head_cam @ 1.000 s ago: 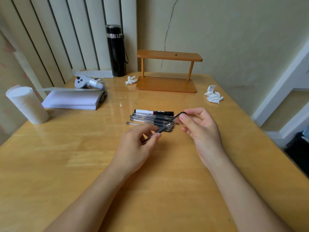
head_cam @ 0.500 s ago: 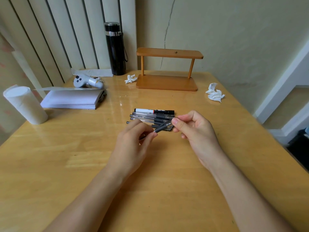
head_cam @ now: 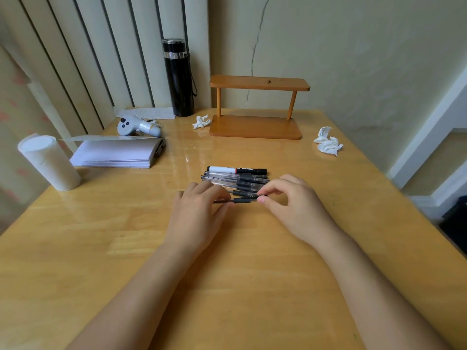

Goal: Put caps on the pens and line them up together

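Several clear pens with black caps [head_cam: 237,181] lie side by side in a row at the table's middle, a white-and-black marker [head_cam: 236,170] at the row's far side. My left hand [head_cam: 199,213] and my right hand [head_cam: 290,200] both pinch one black-capped pen [head_cam: 242,200], held level just in front of the row. The left fingers grip its barrel, the right fingertips its capped end. Whether the pen touches the table I cannot tell.
A wooden two-tier stand [head_cam: 255,122] and a black flask [head_cam: 179,77] stand at the back. A stack of paper [head_cam: 116,155], a white controller [head_cam: 137,126] and a paper roll [head_cam: 48,162] sit at the left. Crumpled tissues [head_cam: 328,144] lie right.
The pen was held tilted above the row with my right hand pushing on its cap end. Both hands have lowered it and turned it level, parallel to the row.
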